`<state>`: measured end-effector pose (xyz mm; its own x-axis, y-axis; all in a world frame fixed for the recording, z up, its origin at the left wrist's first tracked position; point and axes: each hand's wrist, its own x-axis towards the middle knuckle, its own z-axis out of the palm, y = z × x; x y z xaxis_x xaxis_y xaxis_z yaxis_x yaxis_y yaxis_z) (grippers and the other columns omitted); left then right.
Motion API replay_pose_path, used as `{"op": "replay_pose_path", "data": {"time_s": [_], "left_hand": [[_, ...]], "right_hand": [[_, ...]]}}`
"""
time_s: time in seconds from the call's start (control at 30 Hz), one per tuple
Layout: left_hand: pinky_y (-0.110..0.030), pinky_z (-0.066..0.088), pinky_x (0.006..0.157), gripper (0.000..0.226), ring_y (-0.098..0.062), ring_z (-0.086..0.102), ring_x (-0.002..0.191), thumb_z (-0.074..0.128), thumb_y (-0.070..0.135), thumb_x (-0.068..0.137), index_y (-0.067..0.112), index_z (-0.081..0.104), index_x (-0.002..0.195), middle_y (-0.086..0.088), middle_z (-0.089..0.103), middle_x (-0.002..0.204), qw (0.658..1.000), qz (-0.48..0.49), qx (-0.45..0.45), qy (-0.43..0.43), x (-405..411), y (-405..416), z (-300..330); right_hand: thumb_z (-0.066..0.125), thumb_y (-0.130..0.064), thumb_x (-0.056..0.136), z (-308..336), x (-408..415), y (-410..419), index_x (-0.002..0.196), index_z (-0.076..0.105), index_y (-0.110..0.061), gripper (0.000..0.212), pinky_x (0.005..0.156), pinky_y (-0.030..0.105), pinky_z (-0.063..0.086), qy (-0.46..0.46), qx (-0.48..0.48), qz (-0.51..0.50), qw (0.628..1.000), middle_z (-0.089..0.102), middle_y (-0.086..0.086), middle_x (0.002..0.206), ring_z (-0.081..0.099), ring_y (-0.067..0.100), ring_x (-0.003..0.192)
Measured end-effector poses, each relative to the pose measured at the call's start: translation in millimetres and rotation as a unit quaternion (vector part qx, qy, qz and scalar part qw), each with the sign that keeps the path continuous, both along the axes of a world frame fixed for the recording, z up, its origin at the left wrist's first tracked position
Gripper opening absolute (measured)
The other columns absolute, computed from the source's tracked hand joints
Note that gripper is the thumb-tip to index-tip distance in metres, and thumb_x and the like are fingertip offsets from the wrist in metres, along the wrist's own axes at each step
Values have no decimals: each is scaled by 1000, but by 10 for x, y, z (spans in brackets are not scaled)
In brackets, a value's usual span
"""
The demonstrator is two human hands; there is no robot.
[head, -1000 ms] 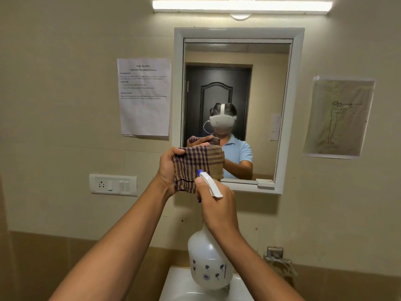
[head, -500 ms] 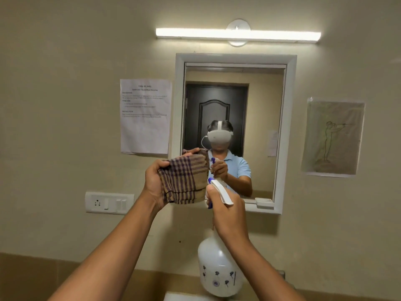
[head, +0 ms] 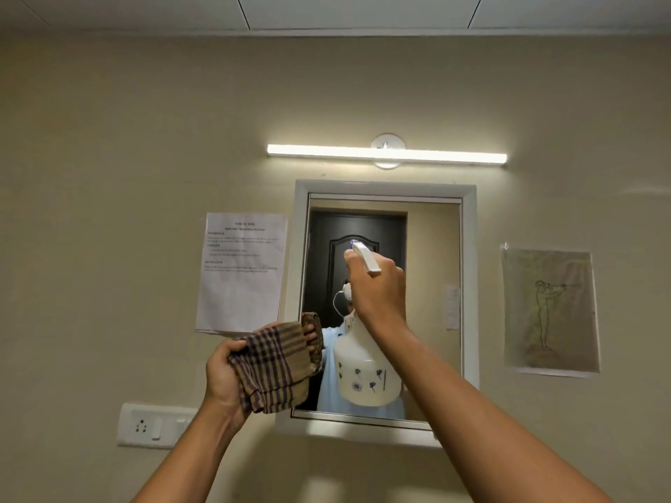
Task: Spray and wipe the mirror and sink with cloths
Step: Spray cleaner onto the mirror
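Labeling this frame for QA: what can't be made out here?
- Sink: out of the head view, below the bottom edge.
- Spray bottle trigger and neck: covered by the right hand.
- Mist or wet spots on the mirror: none discernible.
- Printed notice: text too small and blurred.
- Checked cloth in the left hand: damp or dry, unclear.

A lit tube light (head: 386, 154) is mounted on the beige wall (head: 109, 176) at twelve o'clock. A printed notice sheet (head: 241, 272) hangs at nine o'clock, with a switch-and-socket plate (head: 152, 425) at seven o'clock. A figure drawing (head: 549, 309) is taped at three o'clock.
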<state>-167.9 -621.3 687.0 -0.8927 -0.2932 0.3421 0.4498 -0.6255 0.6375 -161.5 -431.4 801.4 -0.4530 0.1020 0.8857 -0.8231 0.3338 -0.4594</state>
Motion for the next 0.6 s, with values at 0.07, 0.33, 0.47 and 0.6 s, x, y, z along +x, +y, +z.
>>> {"op": "replay_pose_path", "data": {"time_s": [0.07,0.33,0.47,0.6], "left_hand": [[-47,49,92,55,-39,65,107,31,29,87,0,65,119,-20,69,117,1000,5,3,-2,10,-16,-24],[-48,47,95,57,-39,62,111,30,29,88,0,63,124,-19,68,120,1000,9,-1,-5,21,-41,-44],[-54,39,108,58,-42,57,120,33,31,85,0,62,126,-21,64,127,1000,3,-2,-11,-24,-29,-60],[-55,36,110,58,-42,56,121,35,30,84,-1,61,126,-23,63,128,1000,-14,-5,-8,-101,37,-100]], "right_hand": [[49,-36,98,107,-14,-39,71,60,-15,36,50,24,42,9,3,-10,1000,57,-2,60,57,11,56],[49,-39,98,85,-206,30,71,60,-19,35,58,30,54,-17,-23,-39,999,62,0,64,63,14,62],[49,-39,98,106,-252,285,78,65,-15,35,50,20,46,-27,-74,-66,995,65,0,67,63,9,60],[49,-37,98,142,-231,624,74,63,-14,36,47,19,38,-23,-110,-103,988,62,-1,64,60,9,57]]}}
